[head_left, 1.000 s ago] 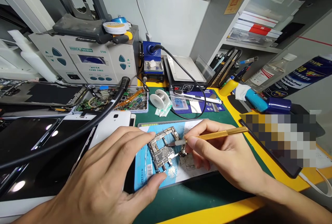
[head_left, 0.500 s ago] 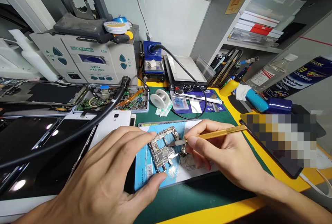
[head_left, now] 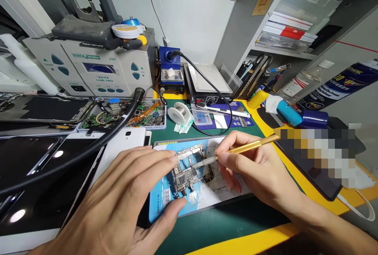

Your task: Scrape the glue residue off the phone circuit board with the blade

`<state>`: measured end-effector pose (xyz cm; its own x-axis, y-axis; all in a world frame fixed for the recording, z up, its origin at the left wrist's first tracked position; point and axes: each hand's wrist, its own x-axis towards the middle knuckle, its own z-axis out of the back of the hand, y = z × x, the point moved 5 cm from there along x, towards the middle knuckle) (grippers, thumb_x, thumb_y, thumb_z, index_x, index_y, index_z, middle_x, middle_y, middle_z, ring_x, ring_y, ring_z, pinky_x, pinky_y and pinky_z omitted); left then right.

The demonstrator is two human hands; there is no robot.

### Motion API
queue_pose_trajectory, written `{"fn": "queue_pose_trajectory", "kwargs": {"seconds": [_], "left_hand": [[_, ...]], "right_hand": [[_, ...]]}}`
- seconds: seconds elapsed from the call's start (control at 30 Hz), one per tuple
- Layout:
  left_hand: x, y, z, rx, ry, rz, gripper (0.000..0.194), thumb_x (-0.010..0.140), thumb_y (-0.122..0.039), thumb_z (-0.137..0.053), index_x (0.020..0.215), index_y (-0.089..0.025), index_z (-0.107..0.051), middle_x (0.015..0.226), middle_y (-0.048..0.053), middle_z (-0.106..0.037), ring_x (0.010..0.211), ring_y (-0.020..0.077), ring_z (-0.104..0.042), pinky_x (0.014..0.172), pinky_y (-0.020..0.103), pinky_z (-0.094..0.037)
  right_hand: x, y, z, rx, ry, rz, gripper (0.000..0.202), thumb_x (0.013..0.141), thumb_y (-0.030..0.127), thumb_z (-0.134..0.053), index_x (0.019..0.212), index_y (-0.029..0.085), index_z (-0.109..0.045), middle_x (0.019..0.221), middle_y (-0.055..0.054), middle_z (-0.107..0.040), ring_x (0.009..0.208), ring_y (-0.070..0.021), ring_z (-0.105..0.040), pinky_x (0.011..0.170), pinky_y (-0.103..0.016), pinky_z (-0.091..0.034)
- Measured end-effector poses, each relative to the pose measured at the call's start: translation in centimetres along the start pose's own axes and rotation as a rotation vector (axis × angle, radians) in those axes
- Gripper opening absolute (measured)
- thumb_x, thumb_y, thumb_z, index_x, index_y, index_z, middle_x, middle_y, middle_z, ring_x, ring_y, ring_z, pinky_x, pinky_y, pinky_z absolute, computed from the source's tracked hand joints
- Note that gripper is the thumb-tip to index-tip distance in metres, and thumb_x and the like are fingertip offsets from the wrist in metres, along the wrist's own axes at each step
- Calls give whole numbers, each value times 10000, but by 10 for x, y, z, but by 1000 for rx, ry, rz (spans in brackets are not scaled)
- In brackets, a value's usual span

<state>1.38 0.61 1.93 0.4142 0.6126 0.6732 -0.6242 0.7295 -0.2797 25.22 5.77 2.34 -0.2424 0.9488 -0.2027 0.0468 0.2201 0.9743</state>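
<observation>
A phone circuit board [head_left: 186,177], frame-shaped with an opening in it, is above a blue and white printed pad [head_left: 195,204]. My left hand [head_left: 126,192] steadies the board at its left side, fingertips at the upper corner and thumb near the lower edge. In my right hand [head_left: 251,164] is a slim gold-handled knife [head_left: 245,147], pinched like a pen. Its grey blade points left, and the tip meets or hovers just over the board's middle strip; I cannot tell which. Part of the pad is hidden by my hands.
Behind the pad stand a solder spool [head_left: 176,113], a soldering iron stand [head_left: 170,68] and a hot plate [head_left: 209,85]. A black hose [head_left: 109,137] crosses over several phones at left, before the hot-air station [head_left: 97,66]. At right lies a dark phone [head_left: 313,168] with a cable.
The board has turned slightly and tilted between my left fingers. The knife's tip has shifted a little along it. The whole view has moved slightly, so the bench things sit further left.
</observation>
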Motion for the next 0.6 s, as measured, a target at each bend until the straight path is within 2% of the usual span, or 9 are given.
{"fn": "queue_pose_trajectory", "kwargs": {"seconds": [0.13, 0.3, 0.6], "left_hand": [[-1, -1, 0, -15, -21, 5, 508, 1030, -37, -752, 1520, -100, -635, 1421, 105, -727, 1379, 203, -665, 1344, 351, -444], [-3, -1, -1, -7, -15, 22, 488, 1029, -64, -764, 1502, -134, -665, 1411, 87, -753, 1345, 217, -704, 1330, 381, -469], [-3, 0, -4, -26, -8, 23, 496, 1034, -45, -763, 1511, -126, -654, 1440, 90, -731, 1390, 205, -667, 1348, 385, -438]], "right_hand": [[1, 0, 0, 12, -9, -9, 154, 901, 221, -838, 828, 201, -704, 555, 25, -679, 447, -115, -552, 443, -194, -438], [0, 1, -1, -20, -12, -38, 182, 885, 256, -872, 835, 205, -705, 559, 19, -683, 454, -127, -566, 443, -207, -450], [-1, 0, -1, -45, 10, -31, 223, 942, 325, -876, 857, 194, -716, 570, 12, -683, 459, -120, -567, 442, -193, -458]]}}
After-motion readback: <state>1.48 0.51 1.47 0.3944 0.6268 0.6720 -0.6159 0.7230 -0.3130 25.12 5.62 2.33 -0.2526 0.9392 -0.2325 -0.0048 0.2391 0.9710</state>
